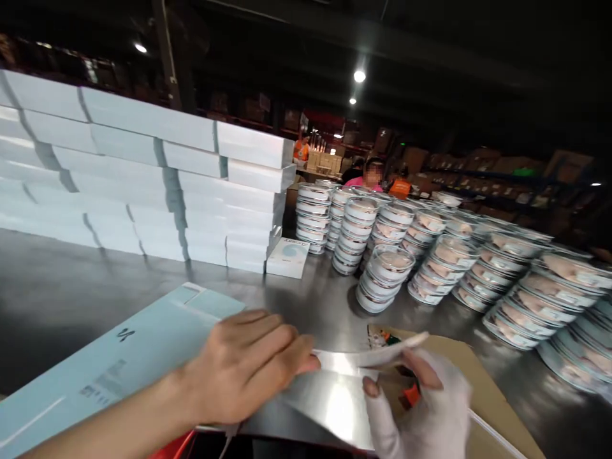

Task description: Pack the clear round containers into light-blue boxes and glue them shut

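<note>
My left hand [258, 366], bare, has its fingers closed on the left end of a thin white strip [342, 362]. The strip runs to the right, toward my right hand [421, 405], which wears a white glove with bare fingertips. The right thumb and forefinger are bent round its other end. Motion blurs the strip, and I cannot tell whether it is paper or plastic. Beneath and left of my left forearm lies a flat light-blue box [157, 344] with a small black logo. A brown cardboard piece [482, 382] lies under my right hand, with something orange partly hidden beside the fingers.
Stacked white boxes [143, 172] form a wall along the back left of the metal table [325, 306]. One small printed box [287, 257] lies at its end. Several stacks of round clear-lidded containers [382, 274] fill the back right. People and loaded shelves are beyond.
</note>
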Motion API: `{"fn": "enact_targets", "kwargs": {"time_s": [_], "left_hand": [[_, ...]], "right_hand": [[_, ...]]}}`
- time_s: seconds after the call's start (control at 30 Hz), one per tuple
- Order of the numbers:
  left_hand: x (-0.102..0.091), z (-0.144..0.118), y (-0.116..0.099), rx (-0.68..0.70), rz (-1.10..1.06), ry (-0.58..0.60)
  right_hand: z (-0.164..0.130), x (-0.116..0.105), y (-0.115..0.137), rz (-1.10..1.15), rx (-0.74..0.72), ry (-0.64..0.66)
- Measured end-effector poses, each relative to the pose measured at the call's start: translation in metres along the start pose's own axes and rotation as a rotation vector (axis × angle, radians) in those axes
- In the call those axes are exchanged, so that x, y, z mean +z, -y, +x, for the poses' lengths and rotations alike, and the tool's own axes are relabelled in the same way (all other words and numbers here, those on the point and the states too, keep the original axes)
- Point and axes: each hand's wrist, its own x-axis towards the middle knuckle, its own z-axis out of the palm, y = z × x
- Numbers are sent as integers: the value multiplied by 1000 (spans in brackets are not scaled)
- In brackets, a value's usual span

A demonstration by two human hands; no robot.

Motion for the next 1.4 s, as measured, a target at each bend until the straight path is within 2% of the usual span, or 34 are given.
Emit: {"fn": "enact_targets", "kwargs": {"time_s": [0.03,0.07,0.1,0.17,0.2,0.23,0.3,0.4,0.5,0.53,0.57,0.6,0.63,0.7,0.73,0.77,0.83,0.9,0.97,1.03,1.17,1.27,1.3,1.4], "left_hand": [[11,4,-6,2,-19,-4],[21,6,-10,-30,-25,-23],[28,8,-11,-71,-31,-44],[39,12,-12,-123,-40,-64],[43,13,-13,-124,-35,-81],[47,15,-14,-115,-18,-95],[55,17,-18,-109,22,-54],[67,20,-26,-222,-63,171],[75,25,-26,-423,-396,458],[76,26,-24,-499,-531,530],[78,26,-20,-582,-667,569],[80,25,-15,-684,-797,555],[83,21,-10,-789,-907,485],[93,9,-3,-978,-1031,268],[99,0,-2,-1042,-1055,176],[106,-9,-2,-1083,-1059,110],[119,-27,-6,-1105,-1050,71],[126,-38,-13,-1067,-1111,73],[125,-40,-19,-981,-1194,42],[119,-34,-24,-943,-1222,-20],[105,-19,-33,-1090,-1146,-86],[98,-14,-37,-1127,-1115,-184],[95,-14,-36,-1100,-1108,-149],[82,-16,-20,-903,-1082,162]], "right_hand": [[3,-1,0,47,40,-62],[7,-3,-1,154,100,-68],[10,-6,-3,305,174,-16],[16,-14,-7,599,311,217],[19,-20,-8,664,343,329],[22,-25,-9,659,351,387],[30,-38,-6,542,326,347],[52,-54,9,480,259,246],[77,-63,24,515,100,287],[83,-64,25,483,36,276],[86,-63,24,400,-24,200],[87,-62,21,278,-77,70],[85,-58,16,144,-115,-92],[76,-48,4,-23,-96,-379],[70,-40,-2,-9,-44,-417],[63,-31,-7,68,18,-375],[50,-11,-15,265,104,-200],[42,9,-18,380,124,-122],[39,24,-15,448,185,-160],[39,31,-7,509,311,-226],[43,33,21,600,531,-319],[44,34,36,700,540,-386],[44,34,37,725,500,-386],[37,22,22,770,418,-333]]}}
